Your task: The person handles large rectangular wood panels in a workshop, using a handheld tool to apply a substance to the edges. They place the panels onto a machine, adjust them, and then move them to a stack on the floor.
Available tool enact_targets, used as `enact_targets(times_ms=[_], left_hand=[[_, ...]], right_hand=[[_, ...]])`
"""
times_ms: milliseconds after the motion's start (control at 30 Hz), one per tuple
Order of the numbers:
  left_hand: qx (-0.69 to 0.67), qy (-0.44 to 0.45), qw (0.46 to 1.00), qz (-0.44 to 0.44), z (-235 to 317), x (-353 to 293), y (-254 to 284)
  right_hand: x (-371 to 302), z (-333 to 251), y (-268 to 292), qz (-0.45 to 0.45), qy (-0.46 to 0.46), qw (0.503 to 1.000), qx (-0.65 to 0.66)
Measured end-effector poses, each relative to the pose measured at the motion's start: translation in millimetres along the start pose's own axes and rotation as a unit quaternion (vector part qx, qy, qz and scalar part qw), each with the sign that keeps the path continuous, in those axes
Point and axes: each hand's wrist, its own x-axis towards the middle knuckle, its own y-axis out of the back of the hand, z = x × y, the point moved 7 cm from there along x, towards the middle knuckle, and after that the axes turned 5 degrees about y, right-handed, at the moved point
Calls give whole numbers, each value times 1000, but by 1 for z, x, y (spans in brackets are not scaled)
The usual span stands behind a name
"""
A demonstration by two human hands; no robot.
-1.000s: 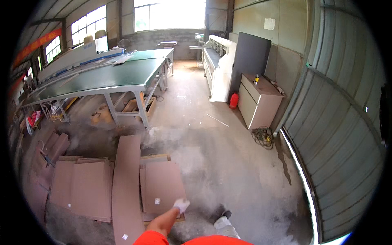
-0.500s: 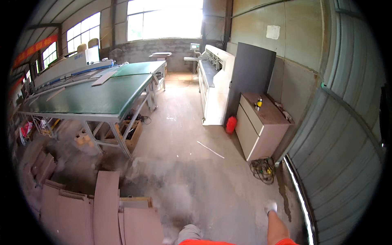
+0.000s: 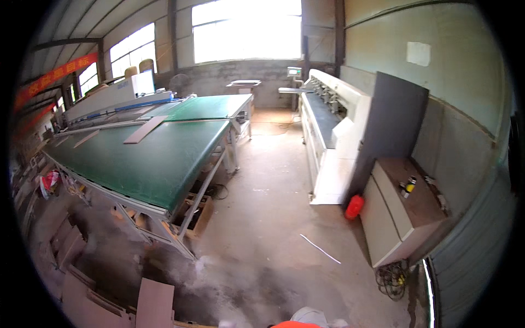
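Neither my left hand nor my right hand can be made out. Only a bit of my red clothing [image 3: 295,324] and a grey trouser leg [image 3: 309,316] show at the lower edge. Small pale shapes either side of them are too cut off to identify. To my lower left, several brownish-pink panels [image 3: 155,303] stand or lean close together, partly outside the picture. Beyond them stretches a long table with a green top [image 3: 147,156] and a metal frame. A narrow pale board [image 3: 145,130] lies across that top.
A long white machine [image 3: 333,169] lines the right side, beside a dark upright panel [image 3: 391,120]. Nearer stand a red container [image 3: 354,207] and a low cabinet [image 3: 388,213] with a yellow-and-black item on top. Coiled cables [image 3: 392,280] and a white strip [image 3: 320,249] lie on the floor.
The view has swung left and tilted up, so the room's contents sit further right and the near panels lower. My right forearm and its pale-covered hand have left the picture.
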Motion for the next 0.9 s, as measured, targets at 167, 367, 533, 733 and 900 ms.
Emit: enact_targets(times_ms=[167, 367, 533, 733, 900], left_hand=[[-305, -66, 941, 133, 186, 167, 209], [-318, -81, 934, 144, 276, 292, 321], [152, -54, 986, 38, 306, 362, 320], [-7, 142, 982, -123, 298, 421, 335], [81, 51, 990, -104, 413, 597, 491]], right_hand=[[72, -62, 28, -14, -65, 995, 68], [254, -183, 178, -2, -49, 997, 63], [526, -316, 326, 80, 93, 991, 60], [697, -627, 546, 120, 227, 923, 288], [831, -675, 635, 169, 198, 923, 283]])
